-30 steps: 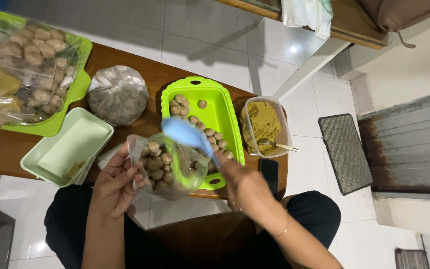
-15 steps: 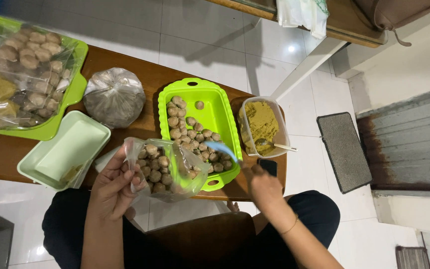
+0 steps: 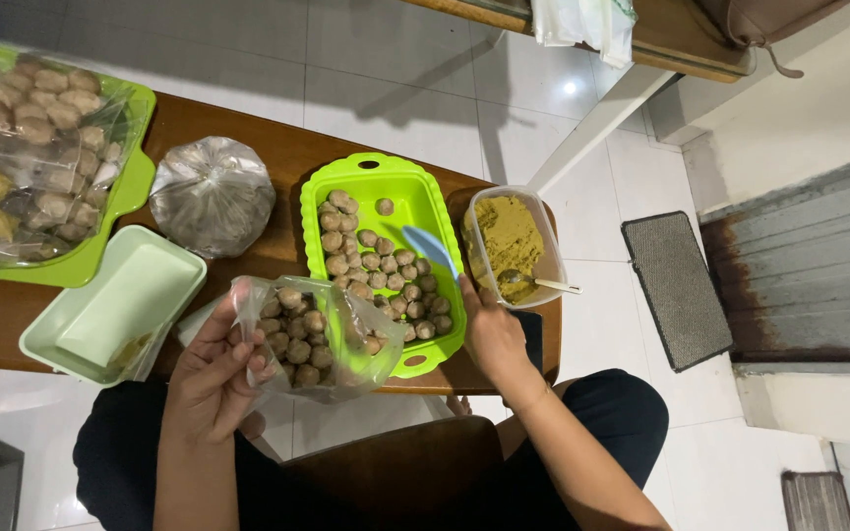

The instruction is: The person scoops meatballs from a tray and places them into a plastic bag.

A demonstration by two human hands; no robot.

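Seen from above, a seated person works at a brown wooden table (image 3: pixel 248 138). The left hand (image 3: pixel 213 379) is clenched on the crumpled edge of a clear plastic bag (image 3: pixel 317 334) half full of small round brown meatballs. The bag lies on its side just past the near edge of the table, its long axis running left to right, with its open mouth pointing right toward a bright green rectangular plastic tray (image 3: pixel 386 187); the mouth overlaps the tray's near left corner.

The tray's long axis runs away from the person. More brown meatballs lie loose in it, mostly along the left and near sides.

The right hand (image 3: pixel 489 329) grasps the handle of a pale blue plastic scoop (image 3: pixel 430 251). The scoop's long axis slants up and to the left, its blade pointing into the tray over the meatballs.

Touching the tray on the right is a clear plastic tub (image 3: pixel 509 246) of yellowish-brown paste with a spoon (image 3: pixel 538 283) resting in it.

To the left of the bag sits a pale green rectangular lid-like dish (image 3: pixel 110 300). Beyond it lies a knotted clear bag of greyish balls (image 3: pixel 212 195), and at far left a second green tray (image 3: pixel 100 246) is piled with bagged brown pieces.
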